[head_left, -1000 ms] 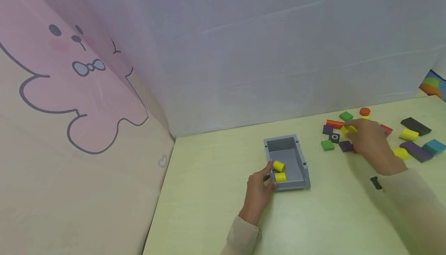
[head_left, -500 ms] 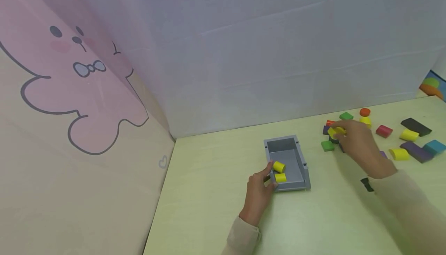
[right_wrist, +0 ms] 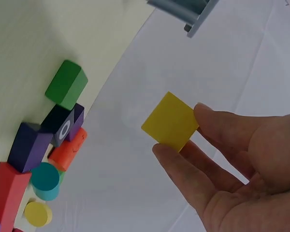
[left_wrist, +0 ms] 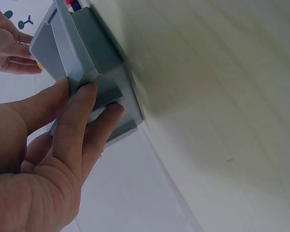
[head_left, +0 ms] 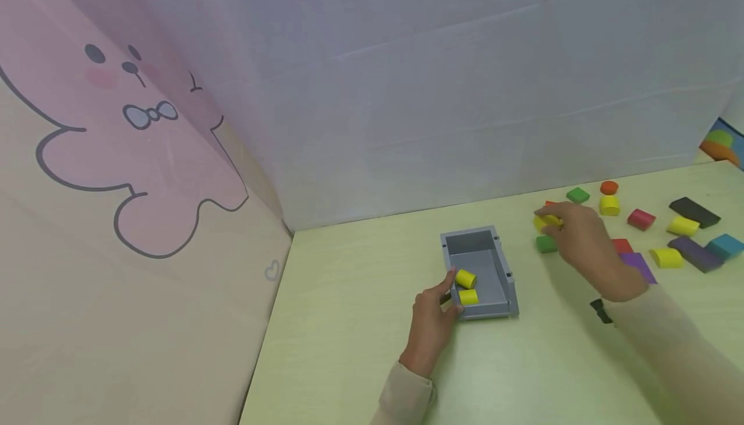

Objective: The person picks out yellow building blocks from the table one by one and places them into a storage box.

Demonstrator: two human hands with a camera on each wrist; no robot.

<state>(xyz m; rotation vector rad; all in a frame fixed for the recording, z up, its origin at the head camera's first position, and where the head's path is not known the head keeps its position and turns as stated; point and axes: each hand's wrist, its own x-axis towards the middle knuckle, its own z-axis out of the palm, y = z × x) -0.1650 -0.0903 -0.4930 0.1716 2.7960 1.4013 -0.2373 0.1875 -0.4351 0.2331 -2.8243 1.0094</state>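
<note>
R grip (head_left: 587, 247) pinches yel. block (right_wrist: 169, 122); L grip (head_left: 431, 325) pinches edge of gray tray (head_left: 485, 309).

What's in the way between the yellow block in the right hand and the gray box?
Only the wall of the gray box: the yellow block probably has to go over it. Nothing else I can see is between them. The green block lies by the right hand, and the left hand holds the box's near left corner.
</note>
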